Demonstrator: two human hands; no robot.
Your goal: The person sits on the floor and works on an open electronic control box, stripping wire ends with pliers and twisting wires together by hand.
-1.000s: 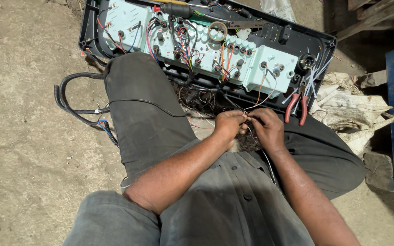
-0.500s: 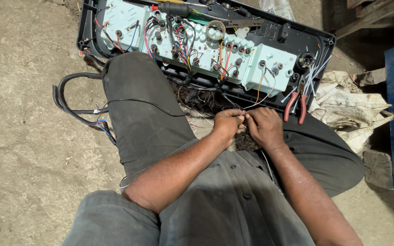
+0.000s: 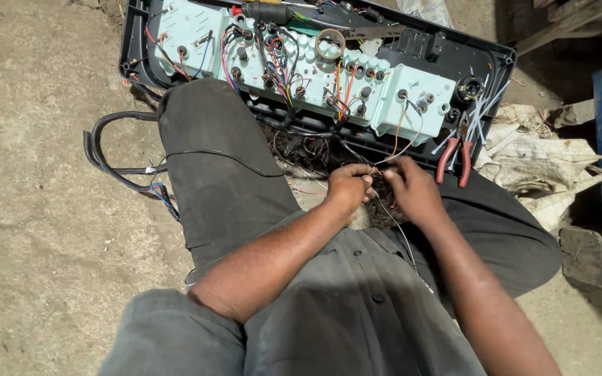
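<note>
Person seated on the dirt floor (image 3: 43, 230), instrument panel (image 3: 315, 69) propped back-side up against the knees, its pale green housings and coloured leads exposed. Left hand (image 3: 348, 189) pinches thin wires (image 3: 377, 169) between thumb and fingertips; right hand (image 3: 412, 191) closes on the same wires from the other side, hands nearly touching above the lap. Strands run up from the pinch to the panel's lower edge. Red-handled pliers (image 3: 454, 159) lie just right of the right hand, resting on the panel's rim. Black cable loop (image 3: 116, 157) on the floor, left of the knee.

Judgement: joining fine leads goes best with one hand steady as anchor while the other twists, strands kept parallel, no pull on the panel terminals. Whether ends are stripped cannot be told.
</note>
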